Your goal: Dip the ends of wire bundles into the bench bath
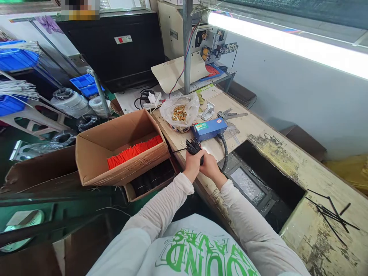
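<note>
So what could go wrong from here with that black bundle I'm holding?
One strip seems to poke out sideways from the bundle of black strips at your hands, so it might slip loose. The open plastic bag of small gold-coloured parts sits nearby and could spill if bumped. Dropped strips might fall into the recess in the bench.

I see black strips (193,145), a blue device (211,131) with a green label, gold-coloured small parts (179,114), red-orange strips (135,151) inside a brown cardboard box (123,173), a cream workbench (290,253) blotched dark, and green lettering across a white shirt (161,260).
</note>
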